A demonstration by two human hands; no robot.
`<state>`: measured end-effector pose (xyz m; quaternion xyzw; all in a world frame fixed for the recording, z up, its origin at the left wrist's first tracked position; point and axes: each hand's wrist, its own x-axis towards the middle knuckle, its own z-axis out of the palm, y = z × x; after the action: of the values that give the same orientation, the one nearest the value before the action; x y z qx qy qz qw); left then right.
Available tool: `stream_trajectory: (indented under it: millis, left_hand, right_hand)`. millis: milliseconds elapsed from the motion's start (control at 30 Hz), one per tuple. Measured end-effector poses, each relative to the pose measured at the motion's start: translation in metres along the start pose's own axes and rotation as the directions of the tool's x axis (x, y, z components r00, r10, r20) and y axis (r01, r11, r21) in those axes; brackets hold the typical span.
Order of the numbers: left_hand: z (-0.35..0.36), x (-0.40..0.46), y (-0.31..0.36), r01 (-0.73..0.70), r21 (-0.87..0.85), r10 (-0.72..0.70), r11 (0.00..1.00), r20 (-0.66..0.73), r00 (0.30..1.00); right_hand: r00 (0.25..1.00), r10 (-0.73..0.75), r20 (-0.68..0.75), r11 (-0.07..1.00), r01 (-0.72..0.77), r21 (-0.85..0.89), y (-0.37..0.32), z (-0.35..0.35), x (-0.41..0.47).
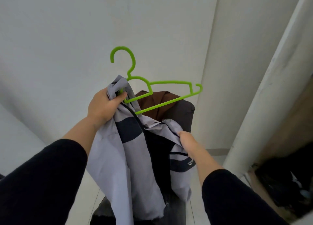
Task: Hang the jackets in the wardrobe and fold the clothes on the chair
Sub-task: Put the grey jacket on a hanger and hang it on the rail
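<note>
The only marking I can find is a small white logo on the dark band of the grey jacket (pixel 108 157) I hold up, near its lower right edge; it is too small and blurred for me to read.

Home bedroom corner: wardrobe (pixel 264 106), clothes-draped chair (pixel 184 113).

Count: 1 green hanger (pixel 162 90); 1 grey jacket (pixel 118 157); 1 brown garment (pixel 152 104), far; 1 dark chair (pixel 185 116); 2 hands, left (pixel 101 104), right (pixel 188 141).
</note>
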<state>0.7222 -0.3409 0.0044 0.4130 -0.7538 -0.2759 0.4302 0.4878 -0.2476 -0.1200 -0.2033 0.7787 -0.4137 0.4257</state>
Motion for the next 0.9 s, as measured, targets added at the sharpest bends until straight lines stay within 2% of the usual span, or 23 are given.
stream_trajectory:
  millis: [67,167,233,300,333,433,567,633,700,767,833,900]
  left_hand:
    - [0.0,-0.006,0.011,0.004,-0.024,-0.005,1.0,-0.023,1.0]
    - [-0.002,-0.012,0.028,0.022,-0.063,-0.025,0.998,-0.05,0.998]
    - [0.0,-0.018,0.041,0.019,-0.07,-0.022,0.997,-0.042,0.999]
    - [0.006,-0.023,0.053,0.003,-0.04,-0.003,0.999,0.0,1.0]
    - [0.01,-0.027,0.058,-0.008,-0.016,0.009,1.0,0.024,1.0]
    - [0.024,-0.037,0.075,-0.033,0.047,0.03,0.998,0.061,0.998]
    - [0.043,-0.055,0.104,-0.064,0.116,0.055,0.991,0.076,0.996]
    - [0.053,-0.064,0.12,-0.075,0.124,0.064,0.989,0.089,0.994]
    - [0.064,-0.074,0.136,-0.081,0.078,0.072,0.994,0.104,0.992]
    - [0.076,-0.088,0.156,-0.086,0.011,0.084,0.996,0.114,0.99]
    - [0.086,-0.099,0.172,-0.113,-0.041,0.118,0.993,0.15,0.982]
    - [0.094,-0.104,0.183,-0.121,-0.116,0.143,0.986,0.207,0.968]
  right_hand:
    - [0.999,0.028,0.022,0.999,-0.029,0.043,0.003,-0.02,-0.016]
    - [0.999,-0.033,-0.015,0.987,0.035,0.157,0.022,-0.048,-0.029]
    - [0.998,-0.065,-0.024,0.985,0.068,0.158,0.046,-0.07,-0.013]
    - [0.996,-0.084,-0.026,0.964,0.088,0.253,0.065,-0.095,0.002]
    - [0.998,-0.06,-0.024,0.961,0.064,0.268,0.061,-0.105,-0.02]
    - [0.987,-0.111,0.119,0.949,0.069,0.309,0.044,-0.13,-0.103]
    - [0.972,-0.163,0.17,0.931,0.095,0.351,0.052,-0.171,-0.148]
    - [0.974,-0.151,0.167,0.96,0.105,0.259,0.061,-0.187,-0.166]
    - [0.983,-0.145,0.109,0.989,0.142,0.034,0.07,-0.196,-0.186]
    - [0.983,-0.168,-0.07,0.985,0.164,-0.061,0.083,-0.208,-0.198]
    - [0.969,-0.192,-0.154,0.979,0.2,0.04,0.095,-0.225,-0.209]
    - [0.971,-0.166,-0.171,0.958,0.2,0.206,0.105,-0.246,-0.224]
